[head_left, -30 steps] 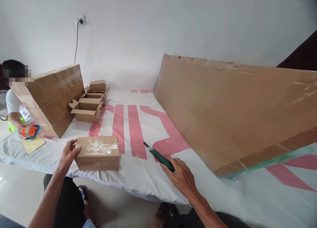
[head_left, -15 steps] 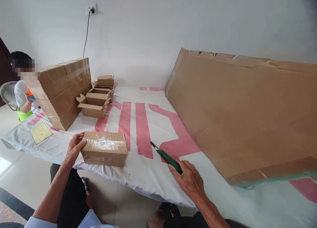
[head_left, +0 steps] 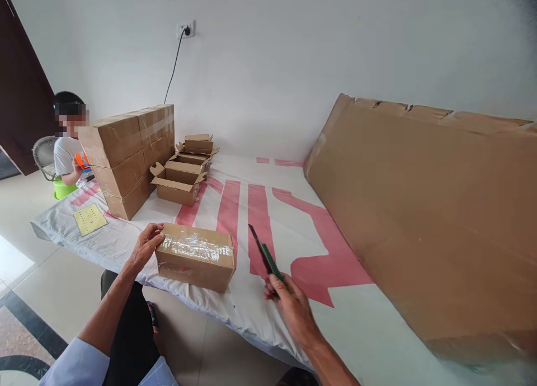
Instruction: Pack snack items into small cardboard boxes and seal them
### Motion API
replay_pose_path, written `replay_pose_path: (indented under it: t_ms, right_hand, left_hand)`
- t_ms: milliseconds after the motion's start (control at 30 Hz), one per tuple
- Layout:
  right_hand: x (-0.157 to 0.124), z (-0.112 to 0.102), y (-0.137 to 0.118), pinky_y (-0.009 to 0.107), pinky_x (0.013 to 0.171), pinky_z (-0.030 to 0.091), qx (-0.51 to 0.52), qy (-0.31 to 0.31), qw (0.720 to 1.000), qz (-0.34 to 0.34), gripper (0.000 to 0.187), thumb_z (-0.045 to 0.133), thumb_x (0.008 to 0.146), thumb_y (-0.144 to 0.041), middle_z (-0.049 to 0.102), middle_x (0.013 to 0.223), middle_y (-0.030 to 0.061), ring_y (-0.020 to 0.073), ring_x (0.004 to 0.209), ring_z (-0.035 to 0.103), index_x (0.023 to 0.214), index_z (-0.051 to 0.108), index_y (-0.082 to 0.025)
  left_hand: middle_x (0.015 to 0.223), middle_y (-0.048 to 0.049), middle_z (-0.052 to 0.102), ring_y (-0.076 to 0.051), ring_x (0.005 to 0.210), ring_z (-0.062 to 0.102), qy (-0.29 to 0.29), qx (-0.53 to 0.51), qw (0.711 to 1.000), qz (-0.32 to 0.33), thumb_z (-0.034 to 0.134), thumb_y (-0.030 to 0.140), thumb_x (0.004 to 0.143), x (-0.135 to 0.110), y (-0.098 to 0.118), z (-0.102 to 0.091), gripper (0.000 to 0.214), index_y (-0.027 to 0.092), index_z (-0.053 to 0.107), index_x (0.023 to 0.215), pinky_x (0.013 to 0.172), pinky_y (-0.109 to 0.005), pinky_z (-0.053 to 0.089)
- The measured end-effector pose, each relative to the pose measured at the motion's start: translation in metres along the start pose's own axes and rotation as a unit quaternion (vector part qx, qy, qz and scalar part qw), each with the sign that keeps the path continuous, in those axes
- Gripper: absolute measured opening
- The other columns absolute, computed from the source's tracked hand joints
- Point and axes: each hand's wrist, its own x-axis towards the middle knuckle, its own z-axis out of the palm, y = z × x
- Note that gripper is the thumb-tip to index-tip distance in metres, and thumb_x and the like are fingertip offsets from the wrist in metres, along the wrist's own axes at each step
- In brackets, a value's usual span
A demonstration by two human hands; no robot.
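A closed cardboard box (head_left: 196, 257) with shiny clear tape across its top lies near the front edge of the cloth-covered surface. My left hand (head_left: 146, 245) grips its left end, thumb on top and fingers behind the corner. To the right of the box, my right hand (head_left: 287, 299) is closed around a green utility knife (head_left: 271, 260), held above the cloth. The knife's dark blade points up and away, apart from the box.
Taped boxes (head_left: 126, 151) stand stacked at the left, beside several open boxes (head_left: 178, 187). A large cardboard sheet (head_left: 423, 224) leans at the right. A yellow card (head_left: 90, 219) lies at the left edge. Another person (head_left: 67, 154) sits beyond the stack.
My right hand has lifted and turned the knife, so its blade points more steeply away and sits nearer the box. The view has swung left; my left hand keeps its hold.
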Motion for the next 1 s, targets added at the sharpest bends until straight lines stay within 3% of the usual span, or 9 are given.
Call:
replay_pose_path:
  t_ms: [100,233,533,667,1000]
  right_hand:
    - [-0.013,0.038,-0.015,0.037,0.068,0.06,0.051,-0.061,0.996,0.038,0.069,0.079,0.072,-0.089,0.075,0.085,0.0072,0.0234,0.074,0.068,0.088,0.072,-0.022]
    - [-0.017,0.061,-0.026,0.039,0.072,0.063,0.052,-0.084,0.995,0.031,0.072,0.078,0.073,-0.091,0.08,0.096,0.0097,0.0267,0.082,0.073,0.097,0.076,-0.022]
    - [-0.01,0.057,-0.034,0.039,0.076,0.065,0.012,-0.055,0.998,0.022,0.071,0.076,0.074,-0.09,0.081,0.098,0.0096,0.0285,0.09,0.076,0.099,0.075,-0.024]
    - [-0.009,0.058,-0.037,0.038,0.077,0.063,-0.024,-0.053,0.998,0.015,0.072,0.073,0.075,-0.092,0.081,0.097,0.0093,0.0292,0.093,0.076,0.098,0.075,-0.024]
    - [-0.005,0.051,-0.026,0.039,0.082,0.063,-0.039,-0.057,0.997,0.021,0.071,0.073,0.079,-0.09,0.081,0.103,0.0077,0.0288,0.095,0.076,0.103,0.075,-0.023]
  left_hand:
    - [0.134,-0.0095,0.078,-0.031,0.12,0.072,0.001,-0.001,1.0,0.006,0.086,0.057,0.077,0.0,-0.001,0.002,0.045,0.022,0.069,0.1,0.099,-0.038,0.054]
    - [0.135,-0.0087,0.078,-0.03,0.118,0.071,0.001,-0.002,1.0,0.01,0.085,0.056,0.076,0.0,-0.006,0.007,0.044,0.022,0.065,0.096,0.097,-0.038,0.054]
    - [0.146,-0.0099,0.072,-0.032,0.125,0.067,-0.062,-0.018,0.997,-0.029,0.076,0.056,0.086,-0.01,-0.003,-0.003,0.04,0.023,0.069,0.108,0.097,-0.042,0.055]
    - [0.136,-0.01,0.077,-0.031,0.122,0.07,-0.1,-0.038,0.994,-0.033,0.081,0.05,0.084,-0.011,-0.003,-0.007,0.041,0.023,0.07,0.112,0.096,-0.04,0.052]
    - [0.119,-0.0067,0.08,-0.026,0.109,0.071,-0.102,-0.063,0.992,-0.03,0.081,0.035,0.077,-0.003,-0.007,-0.003,0.032,0.022,0.067,0.102,0.086,-0.034,0.05]
